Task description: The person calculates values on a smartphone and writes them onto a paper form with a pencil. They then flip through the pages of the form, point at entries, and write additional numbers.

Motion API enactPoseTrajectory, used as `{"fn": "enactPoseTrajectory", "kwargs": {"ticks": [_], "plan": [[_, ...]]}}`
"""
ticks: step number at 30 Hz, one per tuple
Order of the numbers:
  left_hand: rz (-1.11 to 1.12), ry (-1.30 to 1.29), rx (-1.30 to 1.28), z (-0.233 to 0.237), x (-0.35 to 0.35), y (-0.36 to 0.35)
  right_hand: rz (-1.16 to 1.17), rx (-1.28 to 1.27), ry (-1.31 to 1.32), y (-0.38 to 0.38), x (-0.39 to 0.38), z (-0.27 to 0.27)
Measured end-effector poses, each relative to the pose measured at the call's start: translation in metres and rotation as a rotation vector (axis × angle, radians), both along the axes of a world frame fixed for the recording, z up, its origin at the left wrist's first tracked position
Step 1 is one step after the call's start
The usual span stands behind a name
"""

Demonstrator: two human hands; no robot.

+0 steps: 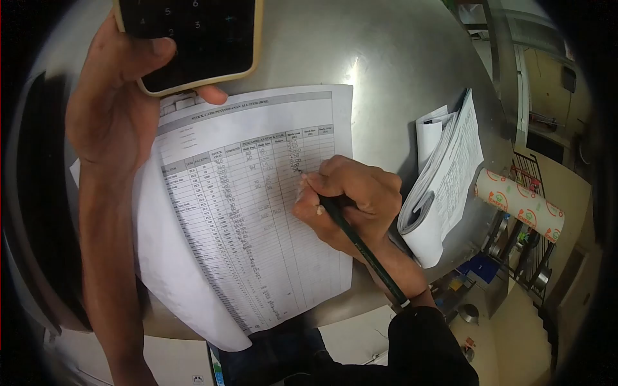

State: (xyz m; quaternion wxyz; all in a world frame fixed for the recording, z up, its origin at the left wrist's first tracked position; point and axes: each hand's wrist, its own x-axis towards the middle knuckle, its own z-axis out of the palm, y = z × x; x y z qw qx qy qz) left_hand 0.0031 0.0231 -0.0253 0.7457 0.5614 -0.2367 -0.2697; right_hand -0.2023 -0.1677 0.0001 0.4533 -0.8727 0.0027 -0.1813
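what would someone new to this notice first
The right hand at centre, gripping a dark pencil on a printed stock sheet in the middle of the round metal table. Next, the left hand at top left, holding a phone showing a keypad. A folded paper bundle lies at right.

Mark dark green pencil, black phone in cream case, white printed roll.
Dark green pencil [364,250]: head view, mid-shaft.
Black phone in cream case [199,32]: head view, screen centre.
White printed roll [520,204]: head view, side middle.

Shiny steel table [399,58], light glare on it, beige floor [515,334] below
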Motion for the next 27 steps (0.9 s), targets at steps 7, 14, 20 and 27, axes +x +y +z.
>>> {"fn": "enactPoseTrajectory", "kwargs": {"ticks": [7,14,20,27], "plan": [[-0.072,0.009,-0.005,0.001,0.003,0.001,-0.026,0.025,-0.024,0.003,-0.001,-0.005],[0.002,-0.022,-0.01,0.0,0.001,-0.001,-0.026,0.094,0.147,-0.005,-0.008,0.001],[-0.014,0.001,-0.072,0.002,0.002,-0.005,0.002,0.319,0.225,-0.005,-0.007,0.005],[-0.02,0.047,-0.105,0.008,0.0,-0.008,0.042,0.257,0.225,-0.006,-0.009,0.007]]}}
